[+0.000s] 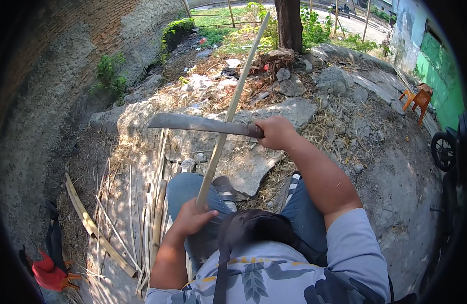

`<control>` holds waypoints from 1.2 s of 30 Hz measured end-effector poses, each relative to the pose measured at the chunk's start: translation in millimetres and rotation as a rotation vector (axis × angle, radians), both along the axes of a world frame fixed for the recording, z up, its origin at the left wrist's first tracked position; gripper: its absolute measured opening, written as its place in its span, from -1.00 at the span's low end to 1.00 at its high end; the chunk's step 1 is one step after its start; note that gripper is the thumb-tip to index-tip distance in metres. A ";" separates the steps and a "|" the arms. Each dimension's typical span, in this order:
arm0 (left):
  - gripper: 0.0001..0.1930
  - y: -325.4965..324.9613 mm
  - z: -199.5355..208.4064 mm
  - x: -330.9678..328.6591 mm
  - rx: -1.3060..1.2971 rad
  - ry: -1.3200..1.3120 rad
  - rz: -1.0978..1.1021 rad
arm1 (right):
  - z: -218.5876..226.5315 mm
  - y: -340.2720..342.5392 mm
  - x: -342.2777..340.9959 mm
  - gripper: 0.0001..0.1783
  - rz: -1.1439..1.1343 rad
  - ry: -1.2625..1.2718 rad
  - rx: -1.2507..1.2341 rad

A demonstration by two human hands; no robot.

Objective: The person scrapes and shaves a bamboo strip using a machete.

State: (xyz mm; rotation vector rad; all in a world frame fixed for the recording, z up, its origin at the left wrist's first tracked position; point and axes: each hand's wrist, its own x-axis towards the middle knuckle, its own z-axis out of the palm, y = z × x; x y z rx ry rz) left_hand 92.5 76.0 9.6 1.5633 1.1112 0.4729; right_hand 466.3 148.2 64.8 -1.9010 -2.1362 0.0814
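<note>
The machete (193,122) is grey, the strip (233,107) crossing it pale yellow; below it are blue jeans (305,220) and a pale, leaf-patterned shirt (259,281).

strip (238,91): lower end hidden | knife handle (256,130): mostly covered | motorbike (443,151): cut off right

Outdoors, dappled sun. Left: brick wall (86,38), partly plastered. Far: tree (289,25), grass (213,20), thin posts (366,23). Right: orange chairs (422,100) near green wall (449,91). Ground (396,187) grey, dusty; rubble (331,81) right, dry litter far.
</note>
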 end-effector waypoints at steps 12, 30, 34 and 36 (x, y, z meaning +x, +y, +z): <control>-0.63 -1.2 3.9 1.7 0.013 0.082 0.006 | -2.8 -15.4 -39.5 -0.83 0.368 -0.129 0.087; -0.59 -0.5 0.5 3.1 0.040 0.085 -0.023 | 3.0 -6.2 15.4 -0.74 -0.085 0.237 -0.077; -0.61 0.7 1.1 -1.8 0.033 0.107 -0.006 | -5.7 -9.4 -25.0 -0.81 0.228 -0.074 0.009; -0.61 0.4 1.4 -3.6 0.043 0.122 -0.008 | -1.0 -10.5 -36.4 -0.81 0.290 -0.124 0.001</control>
